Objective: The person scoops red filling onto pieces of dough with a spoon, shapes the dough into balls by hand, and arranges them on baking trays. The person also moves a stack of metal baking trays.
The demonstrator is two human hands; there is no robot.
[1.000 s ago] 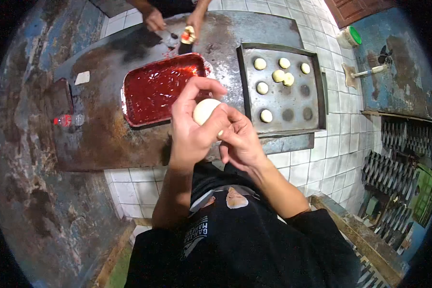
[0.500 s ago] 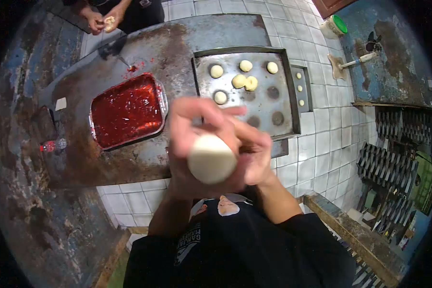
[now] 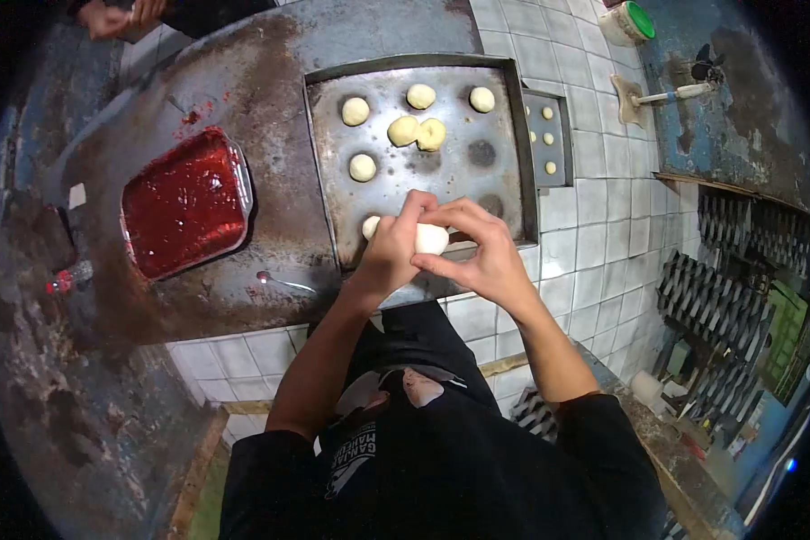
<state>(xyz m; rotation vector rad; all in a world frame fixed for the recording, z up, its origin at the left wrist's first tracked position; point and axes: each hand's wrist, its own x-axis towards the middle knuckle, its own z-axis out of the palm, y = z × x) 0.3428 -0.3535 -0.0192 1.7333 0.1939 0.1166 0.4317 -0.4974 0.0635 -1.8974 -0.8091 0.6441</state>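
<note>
Moved from near the pan (image 3: 244, 175) to over the near edge of the tray (image 3: 405, 191), cupping the dough ball (image 3: 433, 239) snugly between left hand (image 3: 392, 254) and right hand (image 3: 490, 257), so now close to the other balls (image 3: 363, 167).

Free gap between pan (image 3: 246, 184) and tray (image 3: 441, 189), spoon (image 3: 285, 283) and left hand (image 3: 391, 250) nearside.

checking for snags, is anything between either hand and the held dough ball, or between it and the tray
Nothing visible: left hand and right hand touch the dough ball directly, though they hide part of the tray.
</note>
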